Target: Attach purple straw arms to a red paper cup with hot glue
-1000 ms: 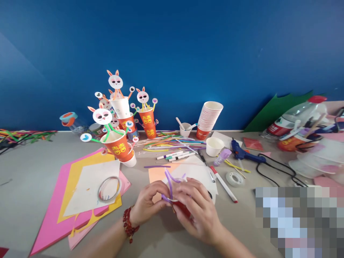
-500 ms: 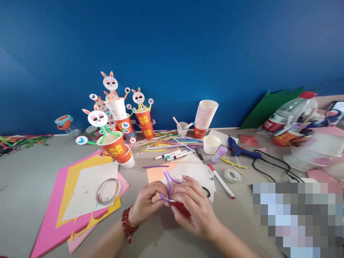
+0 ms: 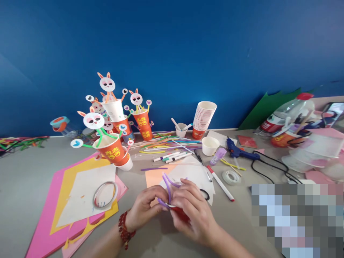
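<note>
Both my hands meet low in the middle of the grey table. My right hand (image 3: 195, 211) wraps round a red paper cup (image 3: 180, 212) lying on its side, mostly hidden under the fingers. My left hand (image 3: 146, 208), with a red bead bracelet at the wrist, pinches a purple pipe cleaner (image 3: 167, 185) at the cup's rim. The pipe cleaner loops up and curls over my right fingers. White and peach paper sheets (image 3: 188, 172) lie just behind my hands.
Finished bunny cups (image 3: 111, 148) stand back left. A tape ring (image 3: 105, 194) lies on pink, yellow and white sheets (image 3: 80, 193). Behind are markers (image 3: 172, 156), a cup stack (image 3: 204, 118), a white bowl (image 3: 210, 146), a blue glue gun (image 3: 238, 152), a tape roll (image 3: 231, 177), a bottle (image 3: 290, 114).
My hands stay together on the cup and pipe cleaner, shifted only slightly. The view has drifted, so the table's things sit a little further left and lower.
</note>
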A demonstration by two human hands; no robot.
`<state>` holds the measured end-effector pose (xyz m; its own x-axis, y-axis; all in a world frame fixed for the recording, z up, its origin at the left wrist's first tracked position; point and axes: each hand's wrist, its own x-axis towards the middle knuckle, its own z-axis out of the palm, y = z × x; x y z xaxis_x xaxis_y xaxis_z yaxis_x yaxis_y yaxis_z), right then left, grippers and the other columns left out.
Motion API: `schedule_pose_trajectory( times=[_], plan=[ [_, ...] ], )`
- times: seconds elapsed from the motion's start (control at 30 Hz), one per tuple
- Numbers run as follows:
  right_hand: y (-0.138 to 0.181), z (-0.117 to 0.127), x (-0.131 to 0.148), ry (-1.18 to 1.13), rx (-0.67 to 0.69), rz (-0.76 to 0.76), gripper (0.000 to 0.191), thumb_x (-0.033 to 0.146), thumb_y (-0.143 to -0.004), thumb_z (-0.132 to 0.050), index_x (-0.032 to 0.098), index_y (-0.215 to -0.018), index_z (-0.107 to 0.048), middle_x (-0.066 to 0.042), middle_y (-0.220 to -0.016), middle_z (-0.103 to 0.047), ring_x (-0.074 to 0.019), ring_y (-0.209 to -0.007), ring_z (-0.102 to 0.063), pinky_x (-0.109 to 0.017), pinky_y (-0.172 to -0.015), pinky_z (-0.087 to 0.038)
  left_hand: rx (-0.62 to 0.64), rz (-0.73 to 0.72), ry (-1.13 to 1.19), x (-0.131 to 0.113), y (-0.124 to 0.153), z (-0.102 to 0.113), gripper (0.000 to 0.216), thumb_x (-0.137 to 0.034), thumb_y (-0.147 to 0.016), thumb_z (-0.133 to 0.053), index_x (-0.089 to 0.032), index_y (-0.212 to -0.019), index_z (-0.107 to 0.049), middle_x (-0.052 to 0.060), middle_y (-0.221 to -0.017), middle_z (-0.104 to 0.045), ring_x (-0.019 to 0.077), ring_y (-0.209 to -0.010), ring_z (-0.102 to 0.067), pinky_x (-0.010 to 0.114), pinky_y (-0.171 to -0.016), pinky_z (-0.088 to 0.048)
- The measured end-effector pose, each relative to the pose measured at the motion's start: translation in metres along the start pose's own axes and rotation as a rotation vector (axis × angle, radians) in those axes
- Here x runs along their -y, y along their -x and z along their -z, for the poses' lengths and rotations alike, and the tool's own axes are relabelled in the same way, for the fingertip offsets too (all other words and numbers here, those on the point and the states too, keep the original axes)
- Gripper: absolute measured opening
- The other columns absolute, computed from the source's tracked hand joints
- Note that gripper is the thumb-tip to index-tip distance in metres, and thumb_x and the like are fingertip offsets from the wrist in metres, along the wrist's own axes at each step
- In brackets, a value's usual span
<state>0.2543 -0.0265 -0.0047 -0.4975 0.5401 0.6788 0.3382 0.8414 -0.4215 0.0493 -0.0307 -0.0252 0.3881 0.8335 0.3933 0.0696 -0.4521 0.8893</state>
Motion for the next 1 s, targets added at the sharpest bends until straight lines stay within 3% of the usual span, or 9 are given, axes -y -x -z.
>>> schedule_pose_trajectory(
  times=[0.7,1.0],
  plan=[
    [-0.0011,-0.0006,0.0056,-0.029,0.012,-0.083,0.026,0.011,-0.071,-0.057,0.021,-0.095,-0.054,-0.006,-0.092,-0.068,-0.0236,-0.091,-0.062,-0.053,-0.105,-0.038,-0.028,-0.008,-0.086,-0.0058,0.004,-0.0066,0.005,-0.015,-0.087,-0.064,-0.018,-0.088,-0.06,0.004,-0.082,-0.066,0.0143,-0.079,-0.062,0.025,-0.076,-0.05],
    [0.0016,0.0041,-0.001,-0.075,-0.012,-0.1,0.037,0.011,-0.07,-0.06,0.022,-0.105,-0.054,-0.007,-0.1,-0.067,-0.0252,-0.096,-0.063,-0.056,-0.106,-0.036,-0.04,0.014,-0.061,-0.0025,0.0017,-0.0042,0.004,-0.018,-0.088,-0.064,-0.017,-0.086,-0.061,0.004,-0.08,-0.065,0.0144,-0.077,-0.061,0.025,-0.074,-0.048]
  ],
)
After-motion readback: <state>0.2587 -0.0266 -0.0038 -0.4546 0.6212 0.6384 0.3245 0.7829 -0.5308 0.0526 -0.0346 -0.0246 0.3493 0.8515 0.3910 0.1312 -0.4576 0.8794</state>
